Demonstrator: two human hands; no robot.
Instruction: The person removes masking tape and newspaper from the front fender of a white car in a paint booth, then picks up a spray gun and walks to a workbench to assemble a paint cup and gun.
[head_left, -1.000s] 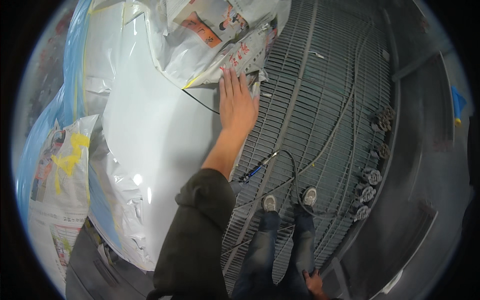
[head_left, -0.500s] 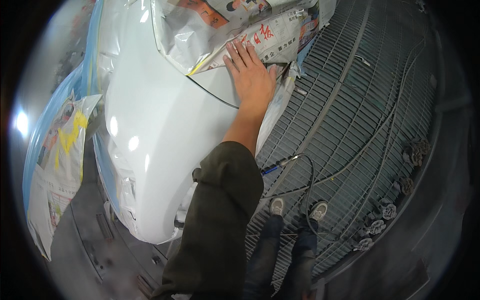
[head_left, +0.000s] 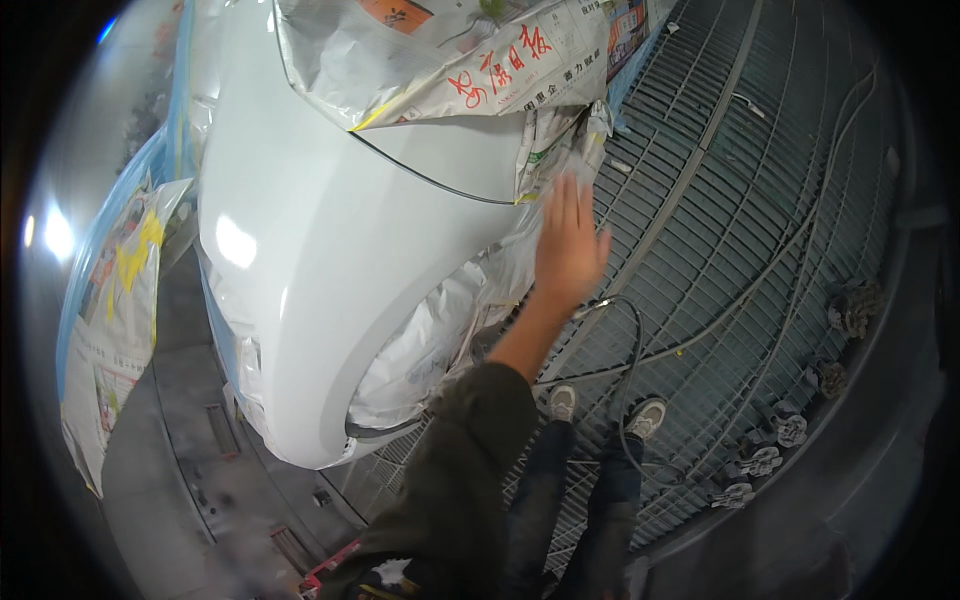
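Beside one white car body (head_left: 310,230) — one left hand (head_left: 571,250), grip spread, empty; two shoes (head_left: 647,418) below.

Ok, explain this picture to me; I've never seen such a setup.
No robot here: a wide fisheye camera on a person's head looks down, so edges bend. The bare left hand reaches in, open and slightly blurred, holding nothing; whether it touches anything is unclear. Beside it is a glossy white car panel, partly covered with newspaper edged with yellow tape. Blue plastic hangs at left. A hose lies on the floor grating. The right hand is out of view.
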